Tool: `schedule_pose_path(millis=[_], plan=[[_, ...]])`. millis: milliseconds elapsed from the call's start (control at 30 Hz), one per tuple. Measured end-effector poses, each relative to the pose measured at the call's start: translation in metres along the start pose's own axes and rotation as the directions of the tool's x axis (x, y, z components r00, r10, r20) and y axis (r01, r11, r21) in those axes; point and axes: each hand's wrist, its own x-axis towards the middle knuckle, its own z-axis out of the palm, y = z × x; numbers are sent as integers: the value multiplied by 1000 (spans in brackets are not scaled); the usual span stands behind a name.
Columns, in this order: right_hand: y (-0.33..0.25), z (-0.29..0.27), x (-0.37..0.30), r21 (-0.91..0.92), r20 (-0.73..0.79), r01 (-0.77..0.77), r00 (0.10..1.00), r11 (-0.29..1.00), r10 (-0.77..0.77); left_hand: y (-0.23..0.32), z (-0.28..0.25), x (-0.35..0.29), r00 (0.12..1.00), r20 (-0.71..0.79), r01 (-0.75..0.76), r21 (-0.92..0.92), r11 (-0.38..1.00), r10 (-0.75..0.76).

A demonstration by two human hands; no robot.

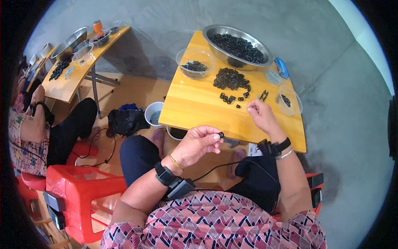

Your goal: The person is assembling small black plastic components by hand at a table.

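Observation:
My left hand pinches a small black ring-like part between thumb and fingertips, just off the table's near edge. Over the right side of the yellow wooden table, my right hand has its thumb and fingers pressed together; what they hold, if anything, is too small to tell. Just beyond that hand is a small dark snipping tool. Several loose black parts are scattered left of the right hand, in front of a larger heap of the same parts.
At the back is a steel basin full of black parts. A clear bowl stands left, a clear shallow container right, beside a blue packet. A white bucket is on the floor. A co-worker sits left, near a red stool.

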Motion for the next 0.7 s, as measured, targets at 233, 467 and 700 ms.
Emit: schedule_pose_path(millis=[233,467,700], plan=[[3,14,32,-144,101,-6,995,990,21,1,-3,2,1000,-26,12,-6,1000,-12],[16,22,33,-286,142,101,988,953,-62,5,0,2,999,-51,-14,-6,1000,14],[-7,14,6,283,215,-100,976,954,38,3,4,2,997,-35,-66,-30,997,65]])
